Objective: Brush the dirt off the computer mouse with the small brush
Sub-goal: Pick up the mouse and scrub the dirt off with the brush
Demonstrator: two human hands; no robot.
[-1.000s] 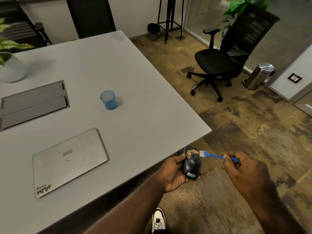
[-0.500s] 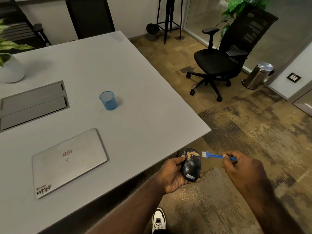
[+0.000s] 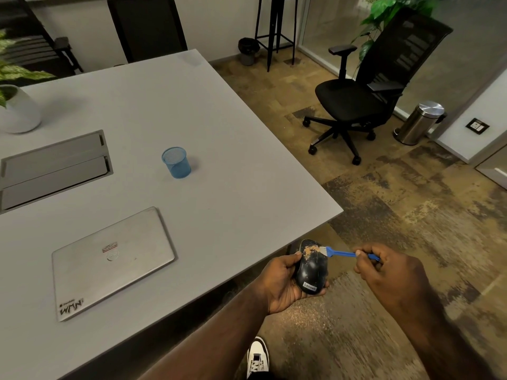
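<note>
A black computer mouse point(image 3: 312, 270) with a white label rests in my left hand point(image 3: 282, 283), held over the floor just past the table's near right edge. Tan dirt covers its front end. A small blue brush point(image 3: 338, 253) is pinched in my right hand point(image 3: 389, 272), to the right of the mouse. Its pale bristles touch the dirty front of the mouse.
The grey table point(image 3: 219, 149) carries a shut silver laptop point(image 3: 112, 259), a blue mesh cup point(image 3: 177, 162), a cable hatch point(image 3: 55, 165) and a white plant pot point(image 3: 19, 111). A black office chair point(image 3: 365, 97) and a steel bin point(image 3: 419, 122) stand on the carpet. Dirt specks lie on the floor below the mouse.
The brush moved a little away from the mouse half a second ago and has come back left, its bristles now on the dirty front. The left hand and mouse barely moved.
</note>
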